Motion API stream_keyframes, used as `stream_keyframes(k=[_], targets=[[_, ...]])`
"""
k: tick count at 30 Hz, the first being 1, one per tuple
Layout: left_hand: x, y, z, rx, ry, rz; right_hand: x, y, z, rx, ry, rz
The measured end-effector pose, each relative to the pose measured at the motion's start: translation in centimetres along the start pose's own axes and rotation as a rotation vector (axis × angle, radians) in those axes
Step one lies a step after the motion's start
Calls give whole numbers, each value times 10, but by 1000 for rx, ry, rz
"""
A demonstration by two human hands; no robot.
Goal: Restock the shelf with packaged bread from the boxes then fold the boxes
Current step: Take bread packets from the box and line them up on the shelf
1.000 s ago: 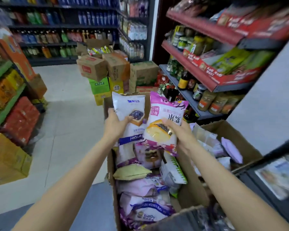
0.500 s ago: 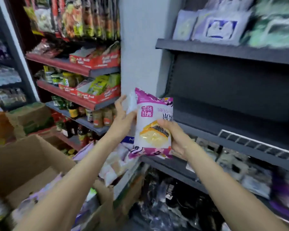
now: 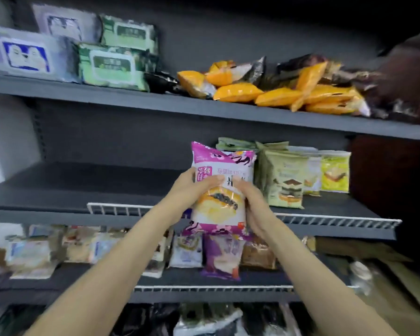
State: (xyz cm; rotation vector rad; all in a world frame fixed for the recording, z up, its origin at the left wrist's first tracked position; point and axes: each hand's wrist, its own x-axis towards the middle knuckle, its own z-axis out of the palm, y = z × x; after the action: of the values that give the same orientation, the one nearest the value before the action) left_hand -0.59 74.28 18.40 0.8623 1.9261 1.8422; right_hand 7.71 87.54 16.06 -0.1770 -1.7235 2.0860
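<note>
A pink-and-white bread pack (image 3: pixel 224 163) stands upright in front of the middle dark shelf (image 3: pixel 66 190), over its white wire front rail (image 3: pixel 121 209). My left hand (image 3: pixel 194 189) grips its left side with fingers across the front. My right hand (image 3: pixel 251 202) grips its right edge. A second white pack that I carried behind it is hidden. Green cake packs (image 3: pixel 284 180) and yellow packs (image 3: pixel 335 174) stand on the shelf just right of it. The boxes are out of view.
The top shelf holds wet-wipe packs (image 3: pixel 114 64) at left and orange bags (image 3: pixel 277 93) at right. The lower shelf carries several bread packs (image 3: pixel 222 255). The middle shelf's left half is bare. Cardboard (image 3: pixel 364 248) lies at lower right.
My view swung right from the open box and aisle to the dark shelf. Both hands carried the pink pack up to the middle shelf, beside the green packs.
</note>
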Motion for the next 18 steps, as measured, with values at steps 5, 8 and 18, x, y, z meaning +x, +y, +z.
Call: stream_keyframes(k=[5,8,18], targets=[[53,1,103,-252,-110,-99,18,-30,-134,-181,331,-90],[88,2,149,-327,-113,-123,29,-36,-203,-203,491,-156],[195,-5,283,-200,4,13,68,-67,-369,-257,909,-239]])
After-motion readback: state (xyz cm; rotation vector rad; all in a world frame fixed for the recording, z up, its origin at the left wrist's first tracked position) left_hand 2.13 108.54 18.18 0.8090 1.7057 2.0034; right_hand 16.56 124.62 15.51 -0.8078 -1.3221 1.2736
